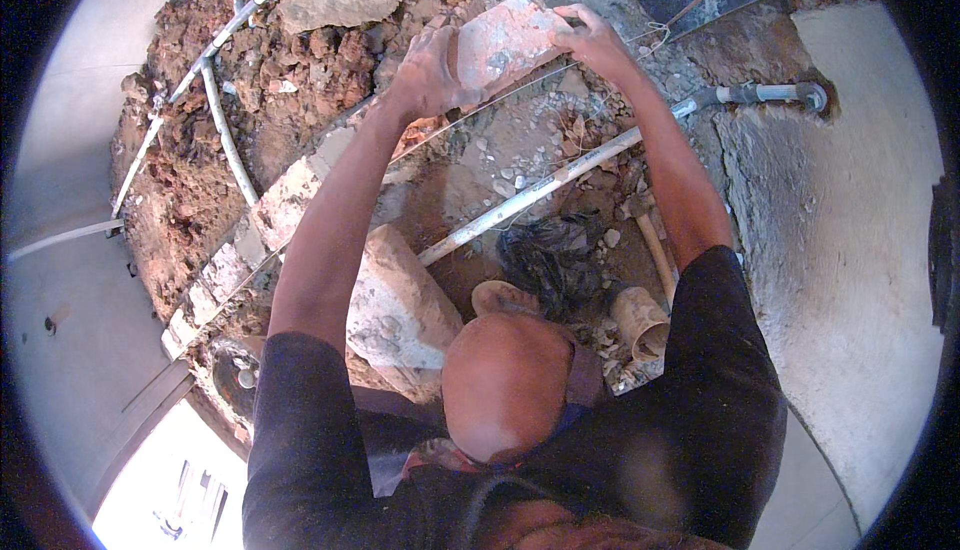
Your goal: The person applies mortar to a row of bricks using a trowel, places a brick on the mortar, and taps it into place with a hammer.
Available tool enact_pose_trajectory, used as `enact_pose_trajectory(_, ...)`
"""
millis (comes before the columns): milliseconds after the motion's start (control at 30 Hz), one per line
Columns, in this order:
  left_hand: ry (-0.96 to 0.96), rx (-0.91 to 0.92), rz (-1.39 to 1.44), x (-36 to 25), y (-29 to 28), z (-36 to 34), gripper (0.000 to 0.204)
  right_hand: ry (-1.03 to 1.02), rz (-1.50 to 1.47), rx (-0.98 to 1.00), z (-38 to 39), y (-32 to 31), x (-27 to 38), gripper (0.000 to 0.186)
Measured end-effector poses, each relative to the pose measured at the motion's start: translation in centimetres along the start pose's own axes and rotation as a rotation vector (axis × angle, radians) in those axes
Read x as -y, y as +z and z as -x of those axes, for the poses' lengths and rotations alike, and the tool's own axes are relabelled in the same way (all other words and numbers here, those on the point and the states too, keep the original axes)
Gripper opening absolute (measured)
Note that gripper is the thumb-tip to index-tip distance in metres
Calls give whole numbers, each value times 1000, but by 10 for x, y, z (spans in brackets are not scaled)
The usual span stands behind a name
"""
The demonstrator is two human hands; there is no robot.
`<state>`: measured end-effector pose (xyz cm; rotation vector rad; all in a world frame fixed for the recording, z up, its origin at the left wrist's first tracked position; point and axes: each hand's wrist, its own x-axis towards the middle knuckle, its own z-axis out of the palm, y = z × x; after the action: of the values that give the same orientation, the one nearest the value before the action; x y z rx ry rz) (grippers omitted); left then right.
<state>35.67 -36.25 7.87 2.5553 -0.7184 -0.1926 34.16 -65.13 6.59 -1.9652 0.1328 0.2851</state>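
I grip a pale, dusty brick [508, 40] with both hands over a low row of bricks [310, 173]. My left hand [428, 75] is closed on its left end, and my right hand [585, 42] holds its upper right end. A thin string [525, 88] runs along the row just beside the brick. A long white pipe [540, 190] lies diagonally on the near side, below my hands.
Rubble and white pipes [230, 140] lie at left, with a large stone [345, 0]. Nearer are a pale block [395, 315], black plastic [545, 260], a wooden-handled tool [655, 250], a cylinder [640, 325] and my bent knee [505, 380]. A pale wall [860, 270] stands right.
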Motion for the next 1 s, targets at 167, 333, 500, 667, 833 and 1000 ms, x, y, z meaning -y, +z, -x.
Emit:
enact_pose_trajectory(167, -22, 54, -20, 0, 5, -5, 108, -126, 317, -59, -8, -4, -16, 55)
enact_pose_trajectory(333, 0, 84, 1, 0, 2, -1, 114, -19, 451, 15, -3, -6, 6, 57)
enact_pose_trajectory(500, 50, 77, -61, 2, 15, -2, 120, -63, 516, 34, -15, -10, -5, 54)
enact_pose_trajectory(667, 74, 93, -84, 7, 25, 0, 121, -158, 659, 42, -28, -12, -6, 47)
enact_pose_trajectory(833, 75, 92, -84, 13, 31, 0, 119, -125, 725, 76, -35, -6, 3, 44)
enact_pose_trajectory(1000, 39, 172, -112, 11, 25, 0, 119, -123, 727, 37, -35, -3, 5, 40)
